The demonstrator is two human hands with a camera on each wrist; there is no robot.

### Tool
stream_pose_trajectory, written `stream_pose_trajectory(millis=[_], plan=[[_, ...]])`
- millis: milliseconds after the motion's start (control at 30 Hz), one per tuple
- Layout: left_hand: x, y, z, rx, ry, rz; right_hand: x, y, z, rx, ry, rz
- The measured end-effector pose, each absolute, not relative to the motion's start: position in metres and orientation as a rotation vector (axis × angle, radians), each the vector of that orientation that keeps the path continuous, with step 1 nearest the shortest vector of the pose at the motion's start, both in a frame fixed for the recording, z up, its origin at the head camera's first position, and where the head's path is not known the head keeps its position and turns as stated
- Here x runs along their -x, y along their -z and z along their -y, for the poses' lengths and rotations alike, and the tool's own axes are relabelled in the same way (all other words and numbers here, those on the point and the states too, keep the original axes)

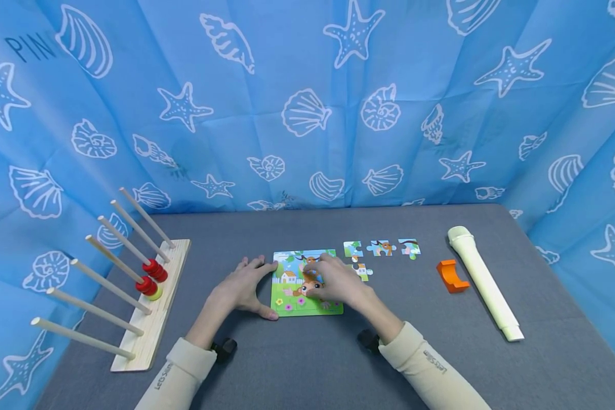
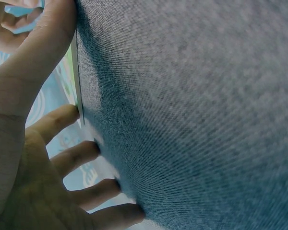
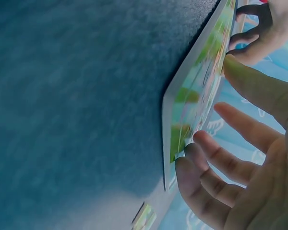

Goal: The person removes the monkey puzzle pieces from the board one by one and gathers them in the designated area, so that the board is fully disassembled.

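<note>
A flat jigsaw puzzle [image 1: 298, 308] lies on the table, its picture showing a house, flowers and a brown animal. Along its left edge rests my left hand [image 1: 241, 289], thumb at the near corner and index finger farther up. The other fingers spread onto the cloth in the left wrist view. My right hand [image 1: 341, 280] is over the right half of the puzzle, covering part of the picture. Its loosely bent fingers [image 3: 225, 160] touch the puzzle's surface in the right wrist view, and I see no loose piece held there.
Several loose jigsaw pieces [image 1: 381, 247] lie beyond and right of the puzzle. Farther right are an orange curved block [image 1: 452, 277] and a long cream stick [image 1: 484, 282] with a rounded head. A wooden peg rack [image 1: 156, 319] with red and yellow rings stands left.
</note>
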State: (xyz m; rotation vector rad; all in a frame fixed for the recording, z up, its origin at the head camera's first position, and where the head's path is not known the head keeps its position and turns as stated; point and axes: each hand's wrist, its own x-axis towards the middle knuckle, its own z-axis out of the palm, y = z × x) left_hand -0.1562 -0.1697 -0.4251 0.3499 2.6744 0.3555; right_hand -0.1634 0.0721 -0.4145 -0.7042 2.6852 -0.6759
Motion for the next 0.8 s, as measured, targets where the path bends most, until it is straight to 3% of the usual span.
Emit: stream_pose_trajectory(millis=[800], plan=[[0.156,0.426,0.170,-0.352,-0.366,-2.680,0.168,0.417,-0.058,0.655,0.639,-2.626]])
